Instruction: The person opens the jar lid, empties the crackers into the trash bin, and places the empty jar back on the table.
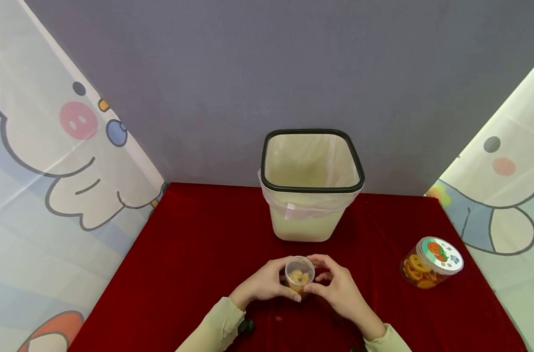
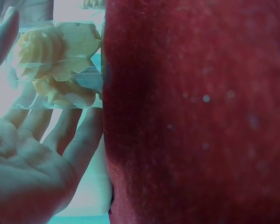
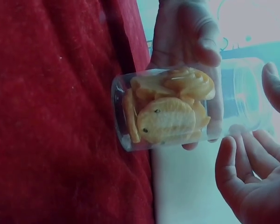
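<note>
Both hands are at a clear plastic jar (image 1: 299, 275) of yellow-orange cookies, close over the red cloth in the head view. My left hand (image 1: 267, 281) holds it from the left side, thumb in front and fingers behind. My right hand (image 1: 339, 289) curls around the right side near the rim, with thumb and index finger at the top edge. The right wrist view shows a round cookie (image 3: 165, 120) with dark eye-like dots and a swirled cookie (image 3: 191, 84) through the wall; the upper part of the jar holds no cookies.
Behind the hands stands a cream waste bin (image 1: 304, 222) with a black rim and a plastic liner. A second jar (image 1: 431, 264) of cookies with a printed lid stands at the right. Red cloth (image 1: 196, 234) covers the table, with a grey wall (image 1: 267, 73) behind.
</note>
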The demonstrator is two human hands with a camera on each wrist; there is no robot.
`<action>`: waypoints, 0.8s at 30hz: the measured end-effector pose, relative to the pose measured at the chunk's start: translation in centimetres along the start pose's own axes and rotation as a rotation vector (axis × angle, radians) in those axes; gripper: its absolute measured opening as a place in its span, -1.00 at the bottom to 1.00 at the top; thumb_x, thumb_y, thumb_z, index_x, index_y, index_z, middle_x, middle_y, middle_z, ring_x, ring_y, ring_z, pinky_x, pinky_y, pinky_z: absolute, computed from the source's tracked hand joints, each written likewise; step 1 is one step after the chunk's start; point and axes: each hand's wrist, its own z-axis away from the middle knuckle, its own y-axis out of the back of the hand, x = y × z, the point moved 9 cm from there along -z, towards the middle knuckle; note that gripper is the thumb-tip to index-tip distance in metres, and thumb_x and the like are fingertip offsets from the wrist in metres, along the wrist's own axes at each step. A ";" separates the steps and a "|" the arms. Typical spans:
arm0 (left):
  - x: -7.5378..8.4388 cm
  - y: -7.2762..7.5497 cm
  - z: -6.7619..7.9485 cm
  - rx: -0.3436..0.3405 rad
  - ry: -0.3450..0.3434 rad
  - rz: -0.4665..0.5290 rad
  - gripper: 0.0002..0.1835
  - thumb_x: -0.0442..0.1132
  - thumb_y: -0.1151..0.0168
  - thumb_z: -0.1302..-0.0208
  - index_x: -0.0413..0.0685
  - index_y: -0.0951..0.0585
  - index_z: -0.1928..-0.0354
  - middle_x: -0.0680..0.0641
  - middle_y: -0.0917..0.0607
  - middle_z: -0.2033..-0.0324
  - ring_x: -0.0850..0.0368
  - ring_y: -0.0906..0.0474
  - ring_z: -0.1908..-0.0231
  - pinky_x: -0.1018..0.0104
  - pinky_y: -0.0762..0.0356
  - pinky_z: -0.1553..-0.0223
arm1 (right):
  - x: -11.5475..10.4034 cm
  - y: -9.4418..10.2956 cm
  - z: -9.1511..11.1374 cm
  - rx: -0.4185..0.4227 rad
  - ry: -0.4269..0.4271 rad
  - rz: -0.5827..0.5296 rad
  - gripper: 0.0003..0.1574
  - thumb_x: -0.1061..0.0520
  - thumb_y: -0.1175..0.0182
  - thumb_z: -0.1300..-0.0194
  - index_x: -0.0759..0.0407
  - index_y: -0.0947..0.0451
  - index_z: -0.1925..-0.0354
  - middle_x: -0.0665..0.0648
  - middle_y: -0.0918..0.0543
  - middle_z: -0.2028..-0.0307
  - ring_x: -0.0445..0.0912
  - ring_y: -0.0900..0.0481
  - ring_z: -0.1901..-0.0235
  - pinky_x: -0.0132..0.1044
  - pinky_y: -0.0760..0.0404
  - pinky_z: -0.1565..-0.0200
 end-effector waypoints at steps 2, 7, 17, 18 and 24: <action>-0.1 0.0 0.0 0.002 0.004 0.001 -0.16 -0.29 -0.59 -0.02 0.24 -0.42 -0.37 0.15 -0.57 -0.16 0.22 -0.52 -0.13 0.34 -0.48 -0.14 | 0.2 0.1 0.1 -0.014 -0.002 -0.017 -0.30 0.17 -0.47 -0.12 0.15 -0.48 -0.22 0.17 -0.65 -0.04 0.12 -0.63 0.08 -0.28 -0.67 0.20; -0.2 0.0 0.1 0.006 0.021 0.000 -0.16 -0.26 -0.59 -0.02 0.29 -0.42 -0.36 0.18 -0.57 -0.16 0.23 -0.52 -0.14 0.34 -0.47 -0.15 | 0.5 0.2 0.1 -0.053 0.021 -0.027 -0.31 0.19 -0.40 -0.21 0.16 -0.47 -0.29 0.18 -0.64 -0.07 0.05 -0.63 0.07 -0.27 -0.67 0.21; 0.1 0.0 0.1 0.004 0.011 -0.001 -0.17 -0.27 -0.59 -0.03 0.22 -0.43 -0.36 0.15 -0.57 -0.16 0.23 -0.51 -0.14 0.35 -0.47 -0.14 | 0.8 0.4 -0.1 -0.101 -0.008 -0.083 -0.38 0.29 -0.34 -0.27 0.10 -0.48 -0.28 0.15 -0.62 -0.12 0.06 -0.61 0.00 -0.27 -0.66 0.14; 0.1 0.0 0.1 0.005 0.011 0.000 -0.17 -0.27 -0.59 -0.03 0.21 -0.43 -0.36 0.15 -0.58 -0.16 0.23 -0.51 -0.14 0.35 -0.47 -0.15 | 0.6 0.3 -0.1 -0.108 0.010 -0.067 -0.38 0.30 -0.34 -0.28 0.14 -0.46 -0.29 0.16 -0.62 -0.13 0.08 -0.61 0.00 -0.26 -0.65 0.14; 0.3 0.0 0.1 0.001 -0.003 -0.009 -0.15 -0.26 -0.59 -0.02 0.20 -0.42 -0.38 0.14 -0.57 -0.16 0.22 -0.52 -0.14 0.34 -0.47 -0.15 | -0.5 -0.1 -0.1 -0.091 0.042 0.069 -0.21 0.09 -0.45 -0.21 0.10 -0.41 -0.36 0.05 -0.56 -0.18 0.03 -0.58 -0.01 -0.23 -0.63 0.08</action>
